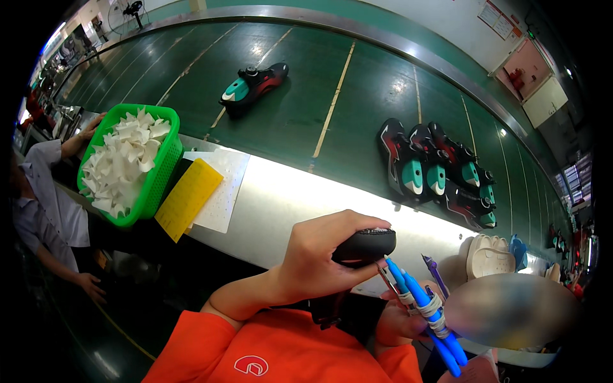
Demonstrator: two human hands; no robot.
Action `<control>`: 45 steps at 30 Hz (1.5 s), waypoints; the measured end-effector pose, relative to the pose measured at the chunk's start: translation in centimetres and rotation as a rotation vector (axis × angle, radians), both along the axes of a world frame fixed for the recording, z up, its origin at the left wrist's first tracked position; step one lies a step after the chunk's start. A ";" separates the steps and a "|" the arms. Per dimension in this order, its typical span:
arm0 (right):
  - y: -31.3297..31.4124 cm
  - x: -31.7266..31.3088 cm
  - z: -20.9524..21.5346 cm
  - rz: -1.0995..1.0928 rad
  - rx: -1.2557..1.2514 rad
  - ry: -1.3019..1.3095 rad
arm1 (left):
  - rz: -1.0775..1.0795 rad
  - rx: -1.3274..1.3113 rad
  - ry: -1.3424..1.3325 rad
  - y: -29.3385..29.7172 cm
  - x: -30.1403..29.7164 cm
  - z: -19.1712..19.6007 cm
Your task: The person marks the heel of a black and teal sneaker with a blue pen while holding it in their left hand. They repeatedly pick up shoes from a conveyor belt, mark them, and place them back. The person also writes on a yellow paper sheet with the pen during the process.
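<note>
My left hand [313, 252] is closed around one end of a black shoe [365, 247], held up in front of my chest. Most of the shoe is hidden behind the hand and wrist. Just right of it, my right hand [403, 317] grips a bundle of blue pens [424, 303] bound with whitish bands. The tip of one blue pen is close to the shoe's edge; whether they touch, I cannot tell. A purple pen [436, 274] sticks up beside the bundle, and a thin metal piece [387, 281] shows along its left side.
On the green conveyor belt [357, 83] lie a black-and-red shoe [254, 88] and a cluster of similar shoes [437, 169]. At left are a green basket [167, 167] of white pieces and a yellow card [189, 199]. Beige shoe forms [490, 258] stand right. A co-worker [48, 198] is at far left.
</note>
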State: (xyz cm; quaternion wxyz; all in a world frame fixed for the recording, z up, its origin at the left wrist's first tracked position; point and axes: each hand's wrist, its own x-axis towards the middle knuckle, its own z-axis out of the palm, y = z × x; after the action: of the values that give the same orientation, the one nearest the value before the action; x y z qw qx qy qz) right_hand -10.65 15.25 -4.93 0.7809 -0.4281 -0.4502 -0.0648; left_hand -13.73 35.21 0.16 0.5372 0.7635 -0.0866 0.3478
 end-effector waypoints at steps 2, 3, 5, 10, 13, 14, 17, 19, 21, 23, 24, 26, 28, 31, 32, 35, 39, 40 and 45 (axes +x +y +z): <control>1.2 -0.2 0.9 -0.090 0.028 -0.055 | 0.003 0.009 -0.003 0.0 0.0 -0.1; 2.4 -0.2 2.3 -0.159 0.016 -0.098 | 0.012 0.010 -0.003 0.1 0.0 -0.2; 3.4 -0.1 3.1 -0.220 0.029 -0.154 | 0.027 0.015 -0.006 0.3 0.0 -0.3; 4.4 -0.1 2.6 -0.280 0.105 -0.176 | 0.016 0.007 -0.006 0.5 0.0 -0.4; 4.3 -0.1 2.5 -0.253 0.085 -0.157 | 0.012 -0.001 -0.002 0.6 -0.1 -0.4; 4.1 -0.1 2.4 -0.242 0.068 -0.141 | 0.010 -0.005 0.000 0.7 -0.2 -0.4; 3.4 -0.4 1.7 -0.281 0.028 -0.108 | 0.014 0.003 -0.008 0.8 -0.2 -0.4; 4.4 -0.1 2.5 -0.356 0.058 -0.163 | 0.010 0.020 -0.009 0.8 -0.2 -0.4; 5.5 0.1 3.6 -0.427 0.089 -0.219 | 0.016 0.030 -0.010 0.8 -0.2 -0.5; 5.7 -0.2 4.6 -0.453 0.042 -0.202 | 0.033 0.033 -0.010 0.6 -0.3 -0.7; 5.4 -0.5 5.2 -0.445 -0.022 -0.160 | 0.045 0.042 -0.012 0.6 -0.3 -0.8; 5.2 -0.7 6.3 -0.429 -0.142 -0.122 | 0.071 0.060 -0.016 0.7 -0.4 -0.9; 4.7 -0.6 7.0 -0.464 -0.246 -0.146 | 0.071 0.061 -0.032 0.5 -0.4 -0.8; 5.1 -0.5 7.5 -0.623 -0.366 -0.205 | 0.067 0.060 -0.043 0.5 -0.5 -0.9; 5.4 -0.6 7.6 -0.662 -0.366 -0.195 | 0.064 0.059 -0.045 0.5 -0.5 -0.9; 5.9 -1.0 7.6 -0.692 -0.318 -0.112 | 0.061 0.069 -0.050 0.5 -0.7 -1.2; 4.5 -1.0 7.7 -0.659 -0.436 -0.154 | 0.074 0.068 -0.082 0.4 -0.9 -1.2; 4.6 -1.2 7.6 -0.704 -0.448 -0.143 | 0.076 0.069 -0.087 0.3 -0.8 -1.3; -3.1 2.0 11.0 0.142 -1.037 1.102 | 0.092 0.083 -0.107 0.3 -1.1 -1.2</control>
State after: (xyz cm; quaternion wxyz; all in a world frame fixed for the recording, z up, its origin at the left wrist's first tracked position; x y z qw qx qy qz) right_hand -8.63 12.19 6.04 0.5939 -0.6807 0.0056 0.4288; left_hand -14.78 35.54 -1.02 0.4831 0.7685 -0.0943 0.4087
